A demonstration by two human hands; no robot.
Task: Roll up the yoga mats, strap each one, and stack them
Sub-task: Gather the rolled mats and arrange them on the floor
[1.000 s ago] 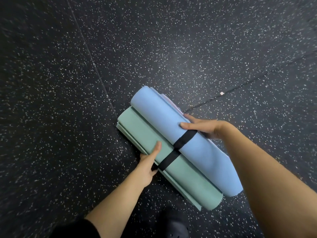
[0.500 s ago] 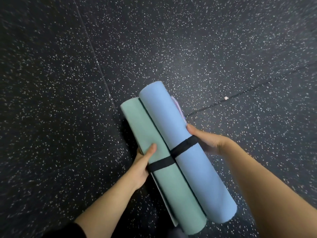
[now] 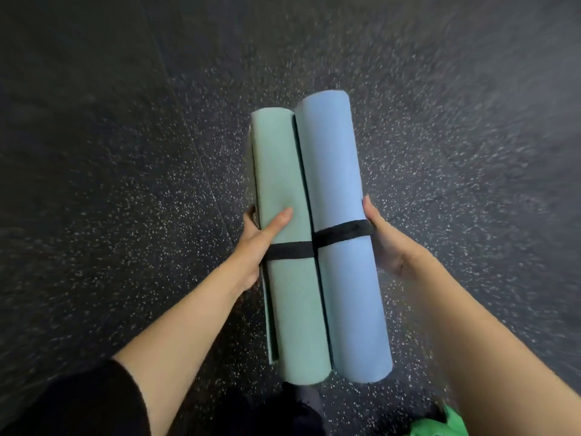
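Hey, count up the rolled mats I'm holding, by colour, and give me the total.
Green mat: 1
Blue mat: 1
Total: 2 rolled mats, side by side, with a black strap across both. The left hand grips the green one and the right hand the blue one.

The floor is surfaced in dark rubber flecked with white. A seam is seen running from far to near on the left. Part of a bright green item is seen at the near right edge.
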